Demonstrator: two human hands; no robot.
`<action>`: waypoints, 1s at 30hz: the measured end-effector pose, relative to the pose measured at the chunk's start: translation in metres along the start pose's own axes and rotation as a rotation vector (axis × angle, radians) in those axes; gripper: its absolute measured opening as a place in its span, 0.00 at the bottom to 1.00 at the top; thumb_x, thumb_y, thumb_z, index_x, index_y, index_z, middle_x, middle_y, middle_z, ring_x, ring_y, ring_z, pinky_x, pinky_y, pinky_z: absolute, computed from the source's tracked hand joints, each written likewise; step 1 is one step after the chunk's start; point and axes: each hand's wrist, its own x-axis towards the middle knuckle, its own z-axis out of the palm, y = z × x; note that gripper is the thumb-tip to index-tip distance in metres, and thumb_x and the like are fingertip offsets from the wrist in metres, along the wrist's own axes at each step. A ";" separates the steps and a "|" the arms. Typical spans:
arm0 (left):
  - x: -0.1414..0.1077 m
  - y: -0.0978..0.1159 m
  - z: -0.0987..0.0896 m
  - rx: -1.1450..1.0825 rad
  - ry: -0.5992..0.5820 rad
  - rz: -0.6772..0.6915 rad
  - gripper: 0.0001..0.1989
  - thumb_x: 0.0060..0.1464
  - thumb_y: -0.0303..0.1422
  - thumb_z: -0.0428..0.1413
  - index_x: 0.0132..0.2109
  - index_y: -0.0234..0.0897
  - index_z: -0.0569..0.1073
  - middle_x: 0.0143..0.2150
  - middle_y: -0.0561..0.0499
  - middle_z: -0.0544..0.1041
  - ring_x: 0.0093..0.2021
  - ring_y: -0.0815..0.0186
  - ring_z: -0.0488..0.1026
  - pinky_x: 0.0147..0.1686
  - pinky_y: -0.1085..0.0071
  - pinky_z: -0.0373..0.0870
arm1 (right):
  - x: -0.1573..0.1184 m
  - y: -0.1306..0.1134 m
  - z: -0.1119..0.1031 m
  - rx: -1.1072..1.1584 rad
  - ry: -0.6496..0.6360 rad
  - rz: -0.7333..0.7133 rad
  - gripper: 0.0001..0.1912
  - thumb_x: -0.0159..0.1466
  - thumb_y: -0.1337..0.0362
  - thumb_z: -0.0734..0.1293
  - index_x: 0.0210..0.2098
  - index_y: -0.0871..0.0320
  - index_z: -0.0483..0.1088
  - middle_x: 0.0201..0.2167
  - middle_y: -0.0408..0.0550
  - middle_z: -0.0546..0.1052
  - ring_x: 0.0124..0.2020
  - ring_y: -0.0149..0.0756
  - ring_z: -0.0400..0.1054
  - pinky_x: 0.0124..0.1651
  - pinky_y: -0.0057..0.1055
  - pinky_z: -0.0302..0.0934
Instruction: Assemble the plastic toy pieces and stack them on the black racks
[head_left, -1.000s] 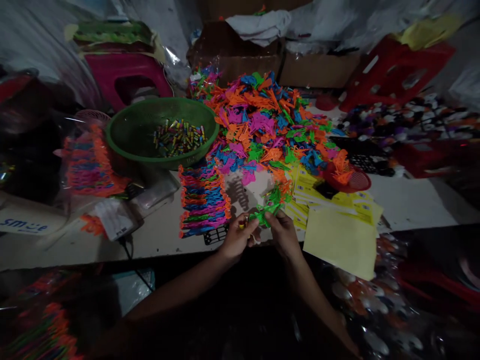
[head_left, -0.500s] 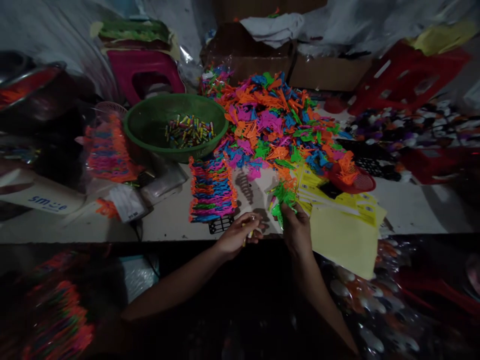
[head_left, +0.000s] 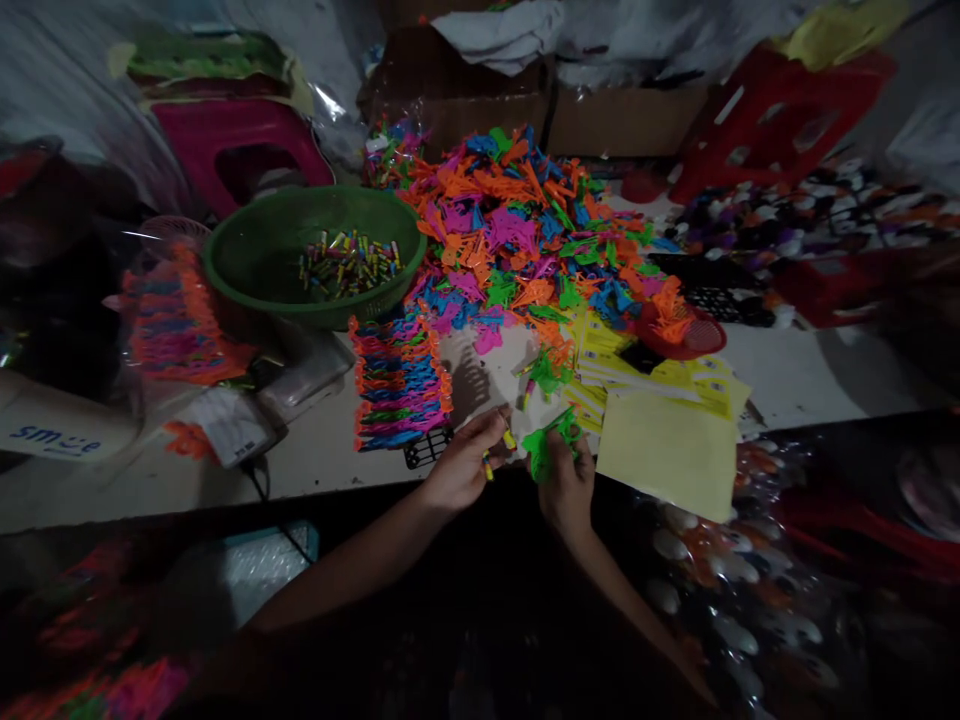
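An off-white table [head_left: 319, 458] bears a green basin [head_left: 251, 248], a heap of bright plastic pieces [head_left: 517, 230] and yellow printed sheets [head_left: 701, 392].

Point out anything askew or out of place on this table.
The pale yellow sheet overhangs the front edge of the table at right; some orange plastic lies far left, apart from the colourful heap.

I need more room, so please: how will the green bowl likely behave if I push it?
The green bowl probably keeps its shape: its wide rim stands evenly curved. It may feel light for its size, since the small tubes fill only part of it. Those tubes might roll, being rod-shaped.
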 end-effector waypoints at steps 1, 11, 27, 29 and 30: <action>0.000 -0.001 0.002 -0.006 -0.011 0.009 0.19 0.35 0.38 0.65 0.35 0.33 0.70 0.24 0.58 0.66 0.21 0.81 0.62 0.14 0.85 0.50 | -0.004 0.001 0.000 0.065 0.015 0.042 0.12 0.55 0.54 0.64 0.31 0.55 0.63 0.22 0.36 0.66 0.19 0.24 0.57 0.26 0.25 0.58; -0.006 -0.004 -0.006 0.455 -0.171 0.098 0.18 0.40 0.36 0.62 0.37 0.35 0.66 0.28 0.55 0.70 0.19 0.78 0.64 0.13 0.83 0.50 | 0.014 -0.016 0.010 0.230 0.144 0.104 0.14 0.52 0.54 0.66 0.27 0.56 0.60 0.20 0.35 0.63 0.17 0.23 0.58 0.20 0.22 0.54; 0.003 -0.011 -0.024 0.740 -0.157 0.353 0.20 0.54 0.41 0.50 0.53 0.40 0.68 0.33 0.51 0.65 0.23 0.76 0.61 0.22 0.77 0.61 | 0.016 -0.012 0.013 -0.212 0.028 -0.071 0.10 0.56 0.56 0.64 0.28 0.56 0.67 0.25 0.40 0.69 0.28 0.28 0.61 0.33 0.25 0.57; 0.002 -0.012 -0.026 0.797 -0.119 0.453 0.19 0.54 0.39 0.50 0.52 0.40 0.69 0.35 0.50 0.65 0.26 0.74 0.63 0.26 0.75 0.63 | 0.017 -0.012 0.016 -0.265 0.020 -0.096 0.09 0.57 0.57 0.63 0.27 0.56 0.66 0.23 0.39 0.68 0.27 0.28 0.60 0.33 0.25 0.56; 0.002 -0.012 -0.027 0.823 -0.090 0.515 0.18 0.54 0.38 0.50 0.51 0.40 0.70 0.36 0.49 0.65 0.29 0.72 0.64 0.29 0.74 0.65 | 0.017 -0.011 0.018 -0.274 0.024 -0.109 0.09 0.57 0.57 0.63 0.28 0.56 0.66 0.24 0.39 0.68 0.27 0.28 0.60 0.33 0.26 0.56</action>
